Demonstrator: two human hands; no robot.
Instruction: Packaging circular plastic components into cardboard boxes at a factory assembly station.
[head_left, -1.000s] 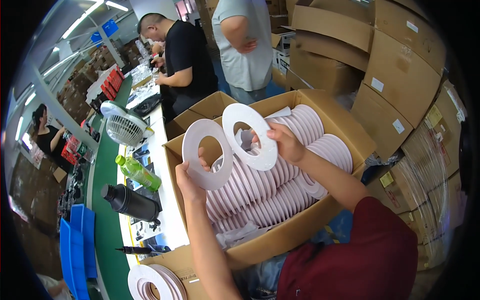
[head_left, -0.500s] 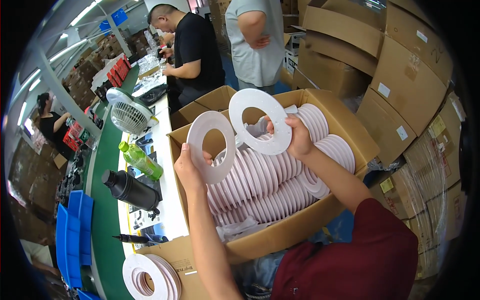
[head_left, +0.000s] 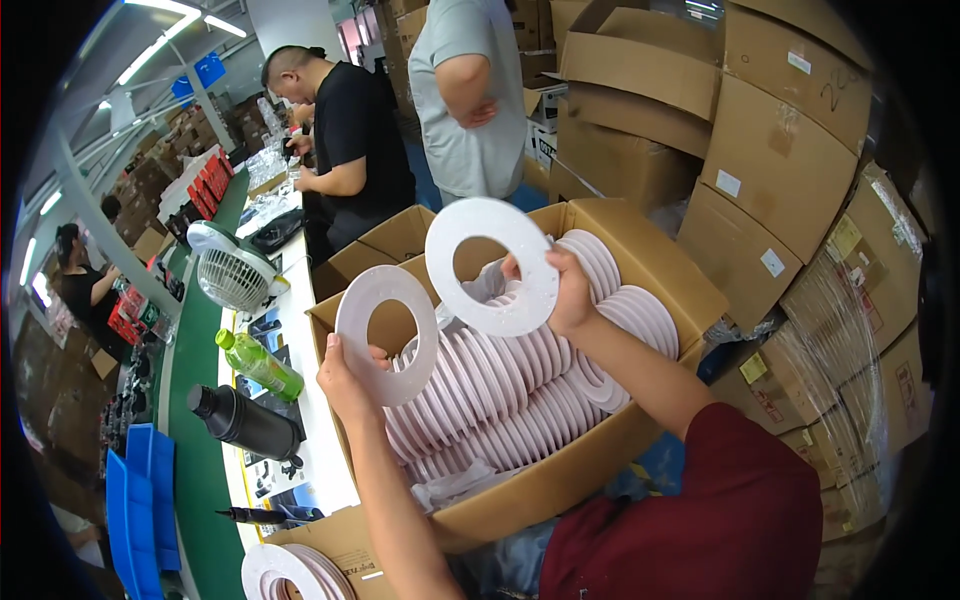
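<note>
View: head camera, looking down over our forearms.
Left hand [head_left: 348,388]: we pinch the rim of one pale flat ring [head_left: 352,322], fingertips showing through its hole.
Right hand [head_left: 572,295]: we pinch a second ring [head_left: 441,262], thumb on its face, fingers through the hole.
Held rings: tilted, just beside each other above the open carton [head_left: 565,480]; we cannot tell whether their edges touch.
Carton: rows of like rings [head_left: 480,375] on edge, crumpled white sheeting [head_left: 465,487] at the near side.
Cardboard [head_left: 346,535]: at lower left, a small stack of rings [head_left: 262,570].
Bench: left of the carton we see a fan [head_left: 232,278], a green bottle [head_left: 262,365] and a dark bottle [head_left: 248,425].
Beyond: a person in black [head_left: 350,130] bends over the bench; another in grey [head_left: 465,140] stands nearby.
</note>
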